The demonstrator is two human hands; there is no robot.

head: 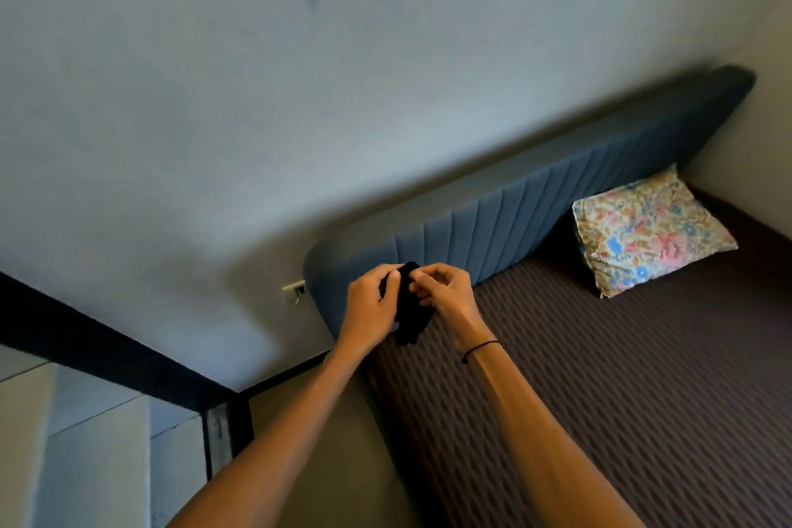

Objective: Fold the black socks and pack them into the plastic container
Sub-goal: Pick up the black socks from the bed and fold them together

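A black sock hangs in the air between both hands, in front of the left end of the headboard. My left hand grips its left side near the top. My right hand pinches its upper right edge with fingers curled; a thin black band sits on that wrist. The sock's lower end dangles free below the hands, above the bed's corner. No plastic container is in view.
A bed with a dark brown ribbed cover fills the lower right. A blue padded headboard runs along the wall. A floral pillow lies at the far right. A black frame edge and a wall socket are at left.
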